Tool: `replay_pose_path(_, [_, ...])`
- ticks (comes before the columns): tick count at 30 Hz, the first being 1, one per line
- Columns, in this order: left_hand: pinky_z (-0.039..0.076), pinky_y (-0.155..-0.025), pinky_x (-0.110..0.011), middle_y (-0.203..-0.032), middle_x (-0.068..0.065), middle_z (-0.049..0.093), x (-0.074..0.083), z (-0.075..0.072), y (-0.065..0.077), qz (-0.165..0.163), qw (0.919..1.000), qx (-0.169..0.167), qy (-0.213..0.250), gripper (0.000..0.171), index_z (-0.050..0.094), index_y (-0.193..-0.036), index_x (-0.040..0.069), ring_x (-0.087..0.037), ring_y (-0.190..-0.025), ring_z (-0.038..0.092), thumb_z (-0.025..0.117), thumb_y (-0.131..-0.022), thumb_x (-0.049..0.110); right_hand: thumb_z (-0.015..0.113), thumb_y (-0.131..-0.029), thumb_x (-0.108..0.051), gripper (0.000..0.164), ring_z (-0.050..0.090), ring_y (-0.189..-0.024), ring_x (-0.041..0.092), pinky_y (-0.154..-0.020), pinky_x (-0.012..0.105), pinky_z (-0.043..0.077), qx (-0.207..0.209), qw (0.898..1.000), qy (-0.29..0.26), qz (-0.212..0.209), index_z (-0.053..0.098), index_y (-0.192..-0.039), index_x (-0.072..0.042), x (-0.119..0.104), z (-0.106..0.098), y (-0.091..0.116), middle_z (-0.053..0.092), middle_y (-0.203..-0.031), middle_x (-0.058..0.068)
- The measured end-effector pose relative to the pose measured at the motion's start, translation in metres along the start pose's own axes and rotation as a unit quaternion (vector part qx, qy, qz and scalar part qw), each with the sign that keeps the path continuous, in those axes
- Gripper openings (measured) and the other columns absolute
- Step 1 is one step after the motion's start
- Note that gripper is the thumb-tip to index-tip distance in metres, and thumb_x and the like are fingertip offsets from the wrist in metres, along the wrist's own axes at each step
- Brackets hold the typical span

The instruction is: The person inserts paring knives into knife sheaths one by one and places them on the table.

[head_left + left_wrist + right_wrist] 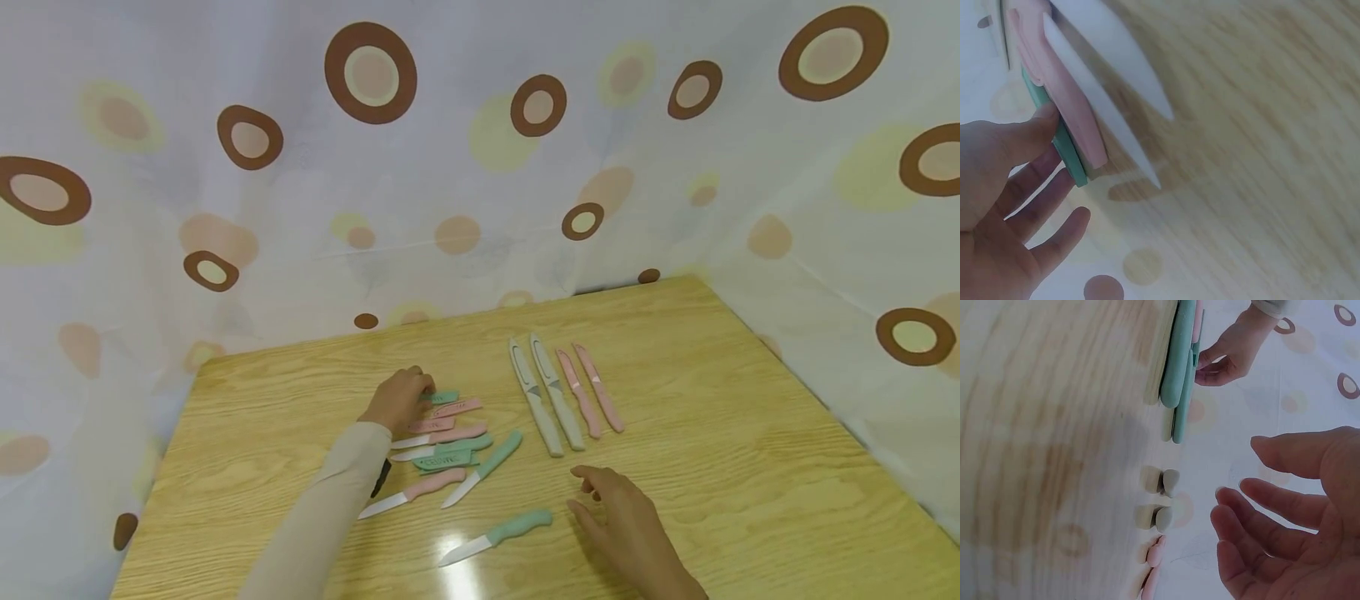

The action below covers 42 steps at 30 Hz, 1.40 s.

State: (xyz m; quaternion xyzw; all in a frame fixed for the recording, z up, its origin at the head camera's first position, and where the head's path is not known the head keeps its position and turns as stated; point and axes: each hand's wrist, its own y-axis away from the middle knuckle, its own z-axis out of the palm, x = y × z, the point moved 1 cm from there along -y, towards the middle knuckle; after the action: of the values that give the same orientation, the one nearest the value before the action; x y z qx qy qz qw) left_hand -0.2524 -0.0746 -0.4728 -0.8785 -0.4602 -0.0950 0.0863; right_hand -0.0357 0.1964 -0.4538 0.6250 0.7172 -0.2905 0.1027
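Note:
My left hand (400, 398) pinches the end of a green knife sheath (444, 397) between thumb and fingers, at the far side of a cluster of knives and sheaths. In the left wrist view the thumb presses on that green sheath's edge, beside a pink sheath (1079, 119) and two white blades. Just nearer lie pink sheaths (431, 425), a pink-handled paring knife (457, 434) and a green-handled one (468, 444). My right hand (626, 525) hovers above the table with relaxed fingers, holding nothing. To its left lies a single green-handled paring knife (521, 526).
Two long grey-handled knives (546, 417) and two pink knives (585, 404) lie side by side, right of the cluster. Another green sheath (444, 461), a pink knife (444, 480) and a green knife (501, 454) lie nearer. Patterned cloth (450, 192) surrounds the wooden table (712, 417).

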Motion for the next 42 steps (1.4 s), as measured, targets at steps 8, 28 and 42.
replay_pose_path(8, [0.049,-0.069,-0.028,-0.092,-0.004,0.054,-0.001,0.006,0.000,0.021,0.9992,0.009,-0.033,0.020,0.062,-0.100,0.007,-0.020,-0.084,0.052,0.068,-0.084,0.017,0.076,-0.074,-0.010,0.027,0.056,-0.089,0.020,-0.076,0.035,0.051,-0.025,1.000,-0.016,0.010,0.066,-0.099,-0.007,0.001,0.004,0.002,0.062,-0.097,0.002])
replay_pose_path(28, [0.047,-0.076,-0.028,-0.103,-0.006,0.059,0.031,-0.063,0.038,0.133,0.9695,0.202,0.042,0.023,0.060,-0.110,0.001,-0.019,-0.092,0.053,0.062,-0.088,0.005,0.075,-0.075,-0.009,0.025,0.057,-0.080,0.018,-0.070,0.026,0.051,-0.017,0.997,-0.017,-0.072,0.065,-0.097,-0.004,0.002,0.012,-0.007,0.062,-0.091,0.005])
replay_pose_path(42, [0.048,-0.079,-0.026,-0.104,-0.004,0.060,0.037,-0.067,0.087,0.131,0.9688,0.207,0.037,0.024,0.061,-0.110,0.004,-0.016,-0.095,0.053,0.065,-0.086,0.006,0.075,-0.074,-0.004,0.025,0.058,-0.083,0.019,-0.072,0.029,0.052,-0.048,0.990,-0.019,-0.133,0.065,-0.097,-0.001,-0.005,0.026,-0.046,0.061,-0.092,0.006])
